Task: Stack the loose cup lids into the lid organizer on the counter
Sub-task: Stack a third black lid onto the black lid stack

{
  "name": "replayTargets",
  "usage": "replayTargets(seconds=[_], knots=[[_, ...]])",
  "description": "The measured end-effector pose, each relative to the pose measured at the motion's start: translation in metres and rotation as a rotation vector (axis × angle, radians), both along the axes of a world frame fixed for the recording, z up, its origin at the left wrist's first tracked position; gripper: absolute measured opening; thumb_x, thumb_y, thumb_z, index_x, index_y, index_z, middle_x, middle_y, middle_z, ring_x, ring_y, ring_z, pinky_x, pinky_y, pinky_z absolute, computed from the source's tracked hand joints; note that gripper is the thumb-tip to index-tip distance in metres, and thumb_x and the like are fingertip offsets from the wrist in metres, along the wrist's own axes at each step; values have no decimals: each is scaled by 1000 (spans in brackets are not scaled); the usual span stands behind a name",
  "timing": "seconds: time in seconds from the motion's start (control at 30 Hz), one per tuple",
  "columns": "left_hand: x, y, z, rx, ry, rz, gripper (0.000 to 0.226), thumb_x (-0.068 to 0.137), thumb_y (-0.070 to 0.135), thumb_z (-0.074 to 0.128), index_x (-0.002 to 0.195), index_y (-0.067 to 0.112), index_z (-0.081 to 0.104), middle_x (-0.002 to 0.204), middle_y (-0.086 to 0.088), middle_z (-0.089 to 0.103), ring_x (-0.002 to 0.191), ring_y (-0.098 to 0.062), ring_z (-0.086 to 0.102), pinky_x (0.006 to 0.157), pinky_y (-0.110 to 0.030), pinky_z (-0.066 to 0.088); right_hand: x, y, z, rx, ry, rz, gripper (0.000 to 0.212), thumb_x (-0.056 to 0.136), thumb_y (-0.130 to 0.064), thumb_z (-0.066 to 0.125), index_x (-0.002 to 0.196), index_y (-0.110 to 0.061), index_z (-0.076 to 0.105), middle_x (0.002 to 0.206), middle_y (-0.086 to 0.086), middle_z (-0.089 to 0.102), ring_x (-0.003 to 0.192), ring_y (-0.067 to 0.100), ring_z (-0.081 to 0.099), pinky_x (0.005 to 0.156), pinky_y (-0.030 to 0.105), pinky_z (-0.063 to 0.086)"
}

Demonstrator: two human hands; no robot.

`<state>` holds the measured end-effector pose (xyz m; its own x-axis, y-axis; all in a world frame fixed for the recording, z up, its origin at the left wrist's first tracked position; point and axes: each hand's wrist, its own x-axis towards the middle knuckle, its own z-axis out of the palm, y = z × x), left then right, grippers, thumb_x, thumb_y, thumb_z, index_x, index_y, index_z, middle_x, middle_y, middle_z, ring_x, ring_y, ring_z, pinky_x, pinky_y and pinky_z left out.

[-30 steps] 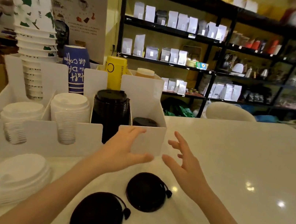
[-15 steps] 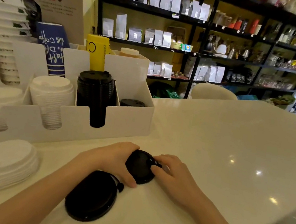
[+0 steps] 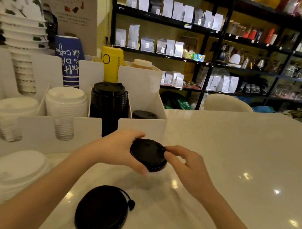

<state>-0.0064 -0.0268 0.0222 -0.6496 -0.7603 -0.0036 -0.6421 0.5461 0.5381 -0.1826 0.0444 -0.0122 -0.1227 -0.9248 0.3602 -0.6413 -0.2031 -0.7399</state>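
A small black lid [image 3: 147,154] hangs above the white counter, just in front of the white lid organizer [image 3: 142,128]. My left hand [image 3: 119,149] grips its left rim. My right hand [image 3: 184,163] pinches its right edge at the plug. A larger black lid [image 3: 101,212] lies flat on the counter nearer to me. Inside the organizer stand a tall stack of black lids [image 3: 109,100], a low stack of black lids [image 3: 144,115] at the right end, and two stacks of white lids [image 3: 67,105].
A loose pile of white lids [image 3: 18,171] sits on the counter at the left. Paper cup stacks [image 3: 20,36] rise behind the organizer. The counter [image 3: 238,156] stretches to the right. Black shelves of bags stand behind.
Both hands came down onto the small black lid, closed on it and lifted it off the counter toward the organizer. The larger lid stayed where it was.
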Motion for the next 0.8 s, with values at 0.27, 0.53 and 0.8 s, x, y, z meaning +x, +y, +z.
replayTargets(seconds=[0.27, 0.53, 0.8], knots=[[25, -7, 31, -150, 392, 144, 97, 52, 35, 83, 134, 24, 33, 130, 0, 45, 121, -15, 46, 103, -33, 42, 16, -39, 56, -218, -40, 60, 23, 87, -16, 55, 104, -11, 68, 92, -1, 67, 81, -5, 56, 67, -6, 36], [38, -25, 56, -344, 714, 275, 88, 51, 35, 79, 129, 24, 39, 125, 9, 49, 121, -8, 44, 99, -20, 38, 42, -86, 94, -358, -232, 138, 17, 86, -18, 56, 100, -17, 66, 88, -12, 65, 91, 2, 59, 86, 21, 48], [38, -57, 54, -506, 743, 465, 74, 61, 27, 80, 125, 24, 43, 121, 13, 51, 115, -4, 45, 93, -20, 37, 66, -127, 94, -281, -412, 334, 30, 96, -26, 34, 110, -30, 60, 97, -25, 59, 90, -20, 51, 78, -1, 39]])
